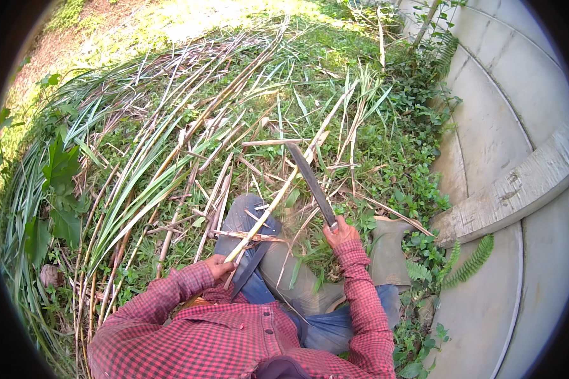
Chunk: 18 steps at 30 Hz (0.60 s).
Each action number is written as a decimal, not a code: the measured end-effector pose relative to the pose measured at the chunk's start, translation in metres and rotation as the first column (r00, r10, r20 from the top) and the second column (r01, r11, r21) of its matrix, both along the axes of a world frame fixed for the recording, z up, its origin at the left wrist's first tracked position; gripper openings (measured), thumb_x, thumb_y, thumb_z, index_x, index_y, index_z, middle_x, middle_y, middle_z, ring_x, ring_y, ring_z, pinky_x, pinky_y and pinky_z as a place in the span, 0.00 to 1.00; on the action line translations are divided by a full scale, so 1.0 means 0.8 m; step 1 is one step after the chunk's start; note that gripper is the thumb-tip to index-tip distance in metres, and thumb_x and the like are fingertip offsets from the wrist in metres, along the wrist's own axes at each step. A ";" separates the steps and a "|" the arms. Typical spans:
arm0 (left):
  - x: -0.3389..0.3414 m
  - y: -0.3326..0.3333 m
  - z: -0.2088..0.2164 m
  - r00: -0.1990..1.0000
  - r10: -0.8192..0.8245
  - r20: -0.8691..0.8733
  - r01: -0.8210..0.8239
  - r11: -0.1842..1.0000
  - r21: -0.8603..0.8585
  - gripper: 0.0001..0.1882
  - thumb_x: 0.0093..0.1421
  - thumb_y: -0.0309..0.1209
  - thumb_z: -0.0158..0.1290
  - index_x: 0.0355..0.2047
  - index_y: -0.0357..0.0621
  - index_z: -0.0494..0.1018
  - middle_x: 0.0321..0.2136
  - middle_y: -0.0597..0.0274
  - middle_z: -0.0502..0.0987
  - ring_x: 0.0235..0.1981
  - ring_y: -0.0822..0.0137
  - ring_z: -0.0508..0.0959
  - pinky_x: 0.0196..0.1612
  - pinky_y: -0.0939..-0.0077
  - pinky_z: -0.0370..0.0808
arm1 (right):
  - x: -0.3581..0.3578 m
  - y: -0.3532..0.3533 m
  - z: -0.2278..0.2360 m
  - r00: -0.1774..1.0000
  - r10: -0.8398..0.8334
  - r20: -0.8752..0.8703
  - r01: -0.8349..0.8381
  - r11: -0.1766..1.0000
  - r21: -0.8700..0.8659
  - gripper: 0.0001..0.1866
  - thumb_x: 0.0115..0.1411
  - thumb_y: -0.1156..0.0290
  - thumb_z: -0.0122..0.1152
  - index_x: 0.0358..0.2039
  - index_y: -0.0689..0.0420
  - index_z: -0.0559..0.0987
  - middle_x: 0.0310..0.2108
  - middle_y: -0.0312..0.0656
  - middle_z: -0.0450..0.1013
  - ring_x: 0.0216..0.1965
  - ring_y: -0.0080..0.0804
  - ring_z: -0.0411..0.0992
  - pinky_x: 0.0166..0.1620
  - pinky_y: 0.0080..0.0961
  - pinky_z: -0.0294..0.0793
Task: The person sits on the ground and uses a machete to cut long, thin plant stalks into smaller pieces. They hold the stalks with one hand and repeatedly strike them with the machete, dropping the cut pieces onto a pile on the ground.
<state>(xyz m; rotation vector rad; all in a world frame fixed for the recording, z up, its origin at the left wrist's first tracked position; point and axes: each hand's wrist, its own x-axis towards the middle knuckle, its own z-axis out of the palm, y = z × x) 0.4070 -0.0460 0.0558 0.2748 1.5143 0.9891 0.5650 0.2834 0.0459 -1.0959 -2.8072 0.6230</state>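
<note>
My left hand [220, 266] is closed around the near end of a long pale yellow stalk [277, 201], which slants away up and to the right. In my right hand [342, 233] is the handle of a machete; its long dark blade [311, 182] points forward and crosses close to the stalk. Whether blade and stalk touch, I cannot tell. Strips of dry brown husk [250, 237] lie across my bent left knee, beneath the stalk. A dark strap-like piece [250, 270] rests along my thigh. My fingers hide most of the machete's handle.
Long cut stalks with green leaves [139, 170] spread over the grass to the left and ahead. Scattered husk bits lie around my legs and boots [389, 252]. To the right stand a pale panelled wall [487, 126] and a weathered wooden beam [506, 189], with ferns [474, 262] beside it.
</note>
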 end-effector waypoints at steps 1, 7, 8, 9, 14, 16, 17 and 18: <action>0.003 -0.007 -0.009 0.998 -0.004 -0.071 0.005 1.000 0.012 0.14 0.57 0.38 0.45 0.21 0.42 0.69 0.10 0.69 0.64 0.12 0.76 0.63 0.16 0.78 0.59 | 0.004 -0.016 0.019 0.991 0.131 0.013 -0.130 0.991 -0.030 0.19 0.46 0.54 0.59 0.33 0.53 0.68 0.21 0.43 0.72 0.27 0.45 0.73 0.33 0.39 0.72; 0.007 -0.038 -0.033 0.933 -0.039 -0.357 0.029 0.999 -0.033 0.16 0.56 0.39 0.47 0.19 0.39 0.67 0.11 0.68 0.65 0.14 0.74 0.63 0.18 0.76 0.60 | -0.013 -0.003 0.000 0.990 0.138 0.007 -0.138 0.990 -0.001 0.21 0.46 0.52 0.57 0.33 0.55 0.70 0.24 0.46 0.74 0.30 0.46 0.73 0.34 0.39 0.72; 0.009 -0.042 -0.027 0.939 -0.043 -0.342 0.023 0.998 -0.065 0.16 0.56 0.38 0.46 0.17 0.40 0.66 0.11 0.70 0.63 0.12 0.76 0.61 0.16 0.78 0.57 | -0.027 0.018 -0.008 1.000 -0.026 0.016 0.026 1.000 0.004 0.22 0.46 0.51 0.57 0.32 0.56 0.71 0.24 0.48 0.73 0.30 0.48 0.72 0.34 0.40 0.72; 0.011 -0.047 -0.022 0.945 -0.049 -0.324 0.017 0.995 -0.099 0.16 0.56 0.37 0.46 0.15 0.42 0.64 0.10 0.72 0.62 0.11 0.78 0.60 0.14 0.80 0.55 | -0.035 0.036 -0.020 0.981 -0.190 0.029 0.190 0.982 0.010 0.22 0.45 0.50 0.56 0.31 0.57 0.72 0.24 0.49 0.73 0.30 0.50 0.72 0.35 0.41 0.71; -0.012 -0.068 -0.028 0.863 -0.101 -0.495 0.037 0.990 -0.137 0.16 0.54 0.39 0.48 0.21 0.37 0.69 0.13 0.66 0.67 0.15 0.73 0.66 0.19 0.75 0.63 | -0.026 0.040 -0.001 0.984 -0.173 -0.051 0.168 0.983 -0.076 0.24 0.46 0.47 0.55 0.30 0.58 0.73 0.24 0.50 0.72 0.30 0.51 0.72 0.35 0.39 0.71; -0.019 -0.063 -0.033 0.839 -0.133 -0.528 0.002 0.971 -0.240 0.15 0.54 0.39 0.48 0.25 0.37 0.71 0.15 0.63 0.69 0.17 0.70 0.68 0.22 0.73 0.66 | -0.016 0.016 -0.003 0.991 -0.127 -0.037 0.121 0.985 -0.122 0.24 0.46 0.47 0.55 0.31 0.57 0.73 0.23 0.49 0.72 0.29 0.49 0.72 0.35 0.38 0.71; -0.020 -0.058 -0.033 0.767 -0.234 -0.597 0.065 0.955 -0.290 0.16 0.53 0.40 0.49 0.28 0.37 0.70 0.19 0.59 0.70 0.22 0.66 0.70 0.27 0.70 0.67 | -0.012 0.002 0.000 0.993 -0.116 -0.031 0.109 0.980 -0.167 0.24 0.47 0.48 0.55 0.32 0.57 0.73 0.23 0.47 0.72 0.29 0.48 0.72 0.35 0.38 0.71; -0.020 -0.049 -0.031 0.679 -0.331 -0.656 0.124 0.932 -0.341 0.16 0.53 0.41 0.50 0.31 0.38 0.70 0.23 0.55 0.71 0.27 0.61 0.71 0.32 0.67 0.68 | -0.007 -0.010 0.000 0.994 -0.106 -0.026 0.098 0.973 -0.210 0.24 0.47 0.48 0.56 0.33 0.57 0.73 0.22 0.46 0.72 0.29 0.47 0.72 0.35 0.37 0.71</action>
